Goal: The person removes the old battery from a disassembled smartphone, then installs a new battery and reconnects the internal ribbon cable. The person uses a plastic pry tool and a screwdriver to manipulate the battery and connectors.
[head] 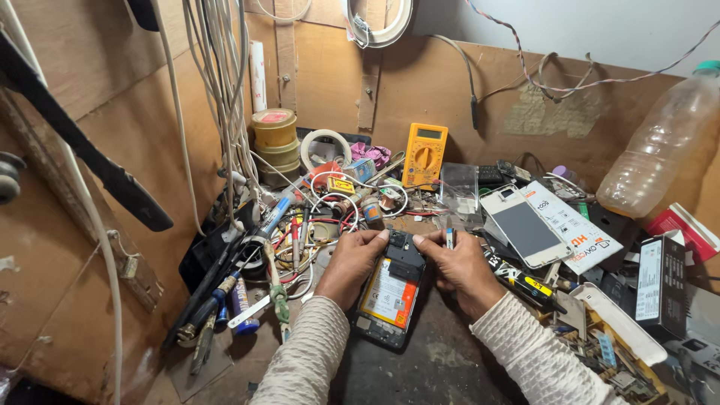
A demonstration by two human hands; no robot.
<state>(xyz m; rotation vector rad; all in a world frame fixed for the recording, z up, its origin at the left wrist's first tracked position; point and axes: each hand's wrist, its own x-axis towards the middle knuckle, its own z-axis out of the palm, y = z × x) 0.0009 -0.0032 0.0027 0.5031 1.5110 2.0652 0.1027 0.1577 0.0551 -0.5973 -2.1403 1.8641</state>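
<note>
Brown boards stand behind our messy counter [450, 367], full of wires and tools. We have the opened phone [390, 296] lying flat near the middle, below the yellow meter [424, 155]. Its back is already off, so the orange battery shows, but inner parts are not yet out. Our left hand [351, 264] and right hand [459, 270] curl narrow, fingertips pressing the phone's top end.

Orange battery in black phone [390, 296]; yellow multimeter [424, 155]; cream knit sleeves [307, 360]; brown board wall [442, 90]
</note>
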